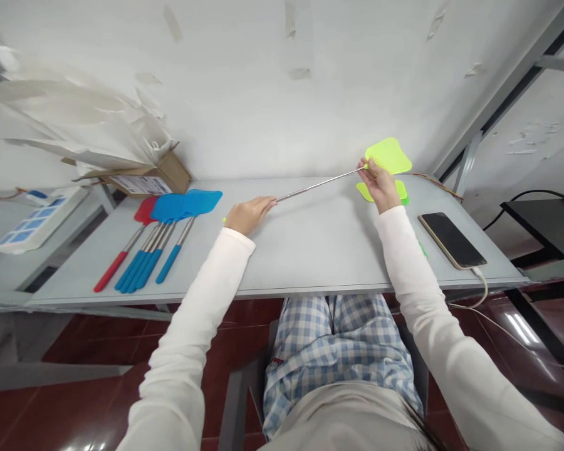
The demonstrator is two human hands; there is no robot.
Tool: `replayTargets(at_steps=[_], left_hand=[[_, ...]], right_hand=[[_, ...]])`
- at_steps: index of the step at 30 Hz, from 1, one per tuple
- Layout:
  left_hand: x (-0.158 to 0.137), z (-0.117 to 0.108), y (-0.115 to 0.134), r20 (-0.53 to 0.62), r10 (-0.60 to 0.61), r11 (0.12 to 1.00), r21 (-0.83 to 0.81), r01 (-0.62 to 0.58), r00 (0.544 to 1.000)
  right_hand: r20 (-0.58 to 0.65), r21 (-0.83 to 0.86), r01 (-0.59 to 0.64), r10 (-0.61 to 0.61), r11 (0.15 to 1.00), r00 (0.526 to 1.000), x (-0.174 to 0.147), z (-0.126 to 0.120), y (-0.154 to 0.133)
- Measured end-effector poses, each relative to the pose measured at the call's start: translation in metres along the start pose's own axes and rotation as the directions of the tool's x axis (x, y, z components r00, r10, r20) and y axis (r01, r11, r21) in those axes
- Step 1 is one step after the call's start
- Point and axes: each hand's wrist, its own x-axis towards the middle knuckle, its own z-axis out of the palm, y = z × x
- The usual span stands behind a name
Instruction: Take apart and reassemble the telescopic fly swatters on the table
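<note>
A yellow-green fly swatter with a thin metal telescopic rod, drawn out long, stretches between my two hands above the table. My left hand is closed round its handle end, which is mostly hidden in the palm. The fingers of my right hand pinch the rod where it meets the swatter's head. Under my right wrist lies another yellow-green swatter head with a bit of green beside it. Left of my left hand rest several blue fly swatters and a red one, their rods short.
A phone with a white charging cable lies at the table's right. A cardboard box holding white bags stands at the back left against the wall. The table's front edge runs just above my lap. Metal frame posts rise at the right.
</note>
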Motion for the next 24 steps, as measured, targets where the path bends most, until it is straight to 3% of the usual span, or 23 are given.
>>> replayTargets(at_steps=[3, 10, 17, 21, 24], left_hand=[[-0.002, -0.003, -0.011, 0.009, -0.002, 1.000, 0.016, 0.002, 1.000], [0.008, 0.020, -0.012, 0.056, -0.157, 0.987, 0.049, 0.154, 0.986], [0.002, 0.019, -0.027, 0.107, -0.214, 0.976, -0.006, 0.216, 0.971], [-0.001, 0.022, -0.021, 0.074, -0.166, 0.986, -0.003, 0.167, 0.983], [-0.002, 0.025, -0.014, 0.024, -0.157, 0.987, -0.020, 0.158, 0.987]], right_hand=[[-0.005, -0.030, 0.033, -0.033, 0.999, 0.999, 0.007, -0.005, 0.002], [-0.059, -0.092, -0.040, 0.035, 0.995, 0.998, 0.009, -0.020, 0.011], [-0.149, -0.333, 0.069, -0.125, 0.940, 0.981, 0.018, -0.034, 0.022], [-0.157, -0.181, 0.106, -0.135, 0.978, 0.978, 0.018, -0.030, 0.028], [-0.279, 0.003, 0.129, -0.123, 0.992, 0.952, 0.013, -0.019, 0.032]])
